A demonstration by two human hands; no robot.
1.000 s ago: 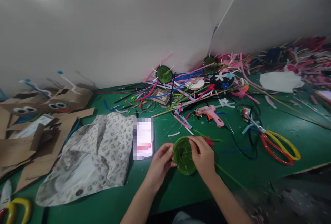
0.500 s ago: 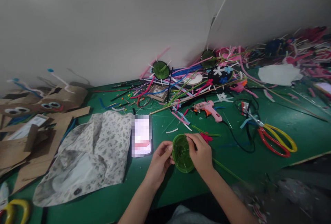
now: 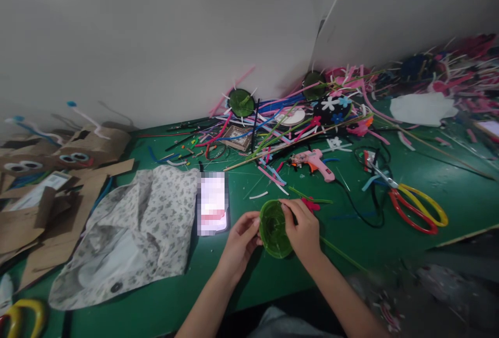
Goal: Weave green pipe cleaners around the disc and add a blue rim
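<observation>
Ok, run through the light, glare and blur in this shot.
Head view: dim grey light on the wall, a faint shadow beside the blue-tipped stick; head view: slight sheen on the table at right; head view: phone bright and pixelated; head view: lower-left scissors blurry, the left hand, right hand and green bowl sharper.

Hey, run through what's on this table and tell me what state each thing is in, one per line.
Green cup: held, open side facing the camera
Left hand: gripping its left rim
Right hand: gripping its right side
Phone: face up, screen lit
Pink glue gun: lying on its side, unheld; can't tell if it's hot
Red-and-yellow scissors: lying flat, unheld
Patterned cloth: spread out, rumpled
</observation>
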